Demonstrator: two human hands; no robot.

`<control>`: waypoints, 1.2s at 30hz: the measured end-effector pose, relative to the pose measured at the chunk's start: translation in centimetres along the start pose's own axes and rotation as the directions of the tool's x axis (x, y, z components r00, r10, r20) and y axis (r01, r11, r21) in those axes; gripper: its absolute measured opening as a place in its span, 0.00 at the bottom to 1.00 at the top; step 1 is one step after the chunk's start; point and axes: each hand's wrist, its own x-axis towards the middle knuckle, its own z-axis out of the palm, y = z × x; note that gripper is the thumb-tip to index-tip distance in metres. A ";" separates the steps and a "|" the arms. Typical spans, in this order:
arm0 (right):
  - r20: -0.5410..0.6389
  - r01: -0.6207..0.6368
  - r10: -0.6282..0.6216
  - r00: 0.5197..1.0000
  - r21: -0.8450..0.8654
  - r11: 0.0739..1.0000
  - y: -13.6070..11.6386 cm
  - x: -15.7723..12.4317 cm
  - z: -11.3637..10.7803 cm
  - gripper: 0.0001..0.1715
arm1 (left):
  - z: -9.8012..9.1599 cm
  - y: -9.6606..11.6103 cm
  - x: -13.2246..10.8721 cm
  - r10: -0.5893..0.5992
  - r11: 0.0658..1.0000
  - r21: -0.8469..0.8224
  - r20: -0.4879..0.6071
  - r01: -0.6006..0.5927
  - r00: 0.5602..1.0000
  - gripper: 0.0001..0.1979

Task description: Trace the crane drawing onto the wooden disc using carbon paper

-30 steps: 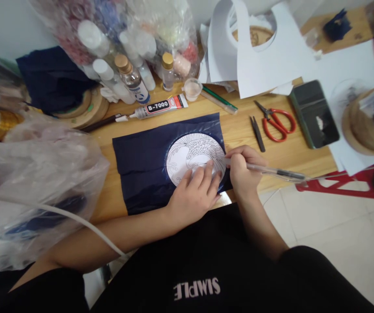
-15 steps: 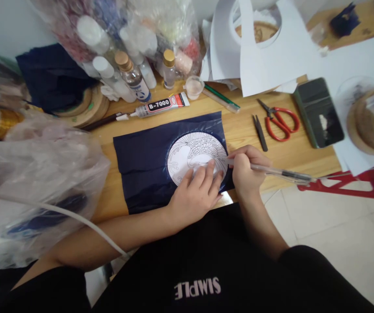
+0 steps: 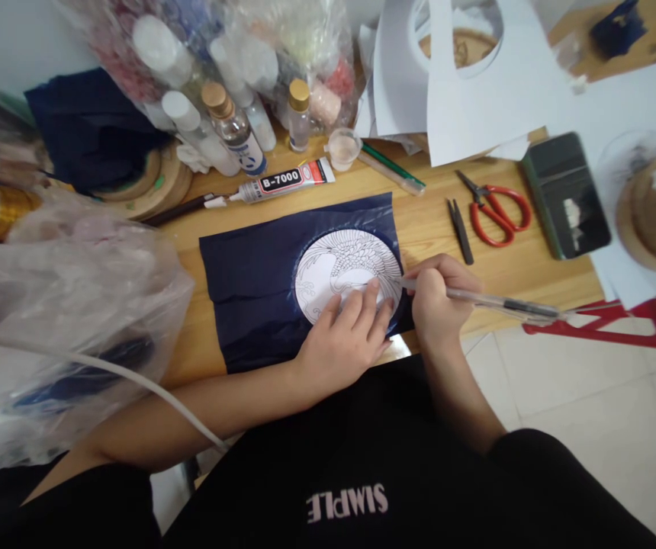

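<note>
A round white paper with a printed bird line drawing point(image 3: 342, 267) lies on a dark blue sheet point(image 3: 253, 286) spread over the wooden table point(image 3: 419, 221). My left hand point(image 3: 342, 339) rests flat on the lower part of the round paper, fingers stretched out and pressing it down. My right hand point(image 3: 436, 301) is closed round a clear pen point(image 3: 500, 303), whose tip touches the right edge of the drawing. The pen's barrel sticks out to the right past the table edge.
Red scissors point(image 3: 496, 210), dark tweezers point(image 3: 461, 231), a B-7000 glue tube point(image 3: 285, 183), a green pen point(image 3: 393, 169) and a black phone point(image 3: 567, 197) lie behind. Bottles point(image 3: 233, 126) and plastic bags point(image 3: 59, 320) crowd the left and back. White cut paper sheets point(image 3: 477, 84) lie at back right.
Both hands stay in place on the drawing; the pen tip shifts only slightly along the right edge. The view has drifted a little.
</note>
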 end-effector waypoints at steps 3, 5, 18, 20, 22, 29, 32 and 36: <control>0.001 -0.005 0.005 1.000 -0.011 1.000 -0.1 0.0 -0.1 0.13 | 0.0 0.0 0.0 -0.001 1.000 -0.002 -0.005 0.001 1.000 0.22; 0.003 -0.007 0.007 1.000 -0.024 1.000 -0.2 0.0 -0.1 0.13 | 0.0 0.0 0.0 -0.001 1.000 -0.006 0.000 0.001 1.000 0.22; -0.030 -0.011 0.010 0.999 -0.016 1.000 -0.4 0.0 -0.1 0.13 | 0.0 0.0 -0.1 0.003 1.000 -0.005 0.018 -0.003 1.000 0.23; -0.037 -0.002 0.002 0.999 -0.013 1.000 -0.3 0.0 -0.1 0.13 | 0.1 0.0 -0.1 0.002 1.000 0.000 0.004 -0.002 1.000 0.23; -0.042 0.000 -0.001 0.999 -0.020 1.000 -0.3 0.0 -0.1 0.13 | 0.0 0.0 -0.1 -0.001 1.000 0.005 -0.002 0.001 1.000 0.22; -0.062 -0.004 0.003 0.998 -0.018 1.000 0.0 -0.2 0.0 0.13 | 0.0 0.0 -0.1 0.000 1.000 0.000 0.011 0.000 1.000 0.22; -0.065 -0.018 0.017 0.998 -0.008 1.000 0.1 -0.3 0.0 0.13 | 0.0 0.0 -0.1 0.005 1.000 -0.007 0.026 -0.005 1.000 0.23; -0.068 -0.043 0.041 0.997 -0.025 0.999 0.0 -0.3 0.0 0.12 | 0.0 0.0 -0.2 0.004 1.000 -0.011 0.034 -0.004 0.999 0.23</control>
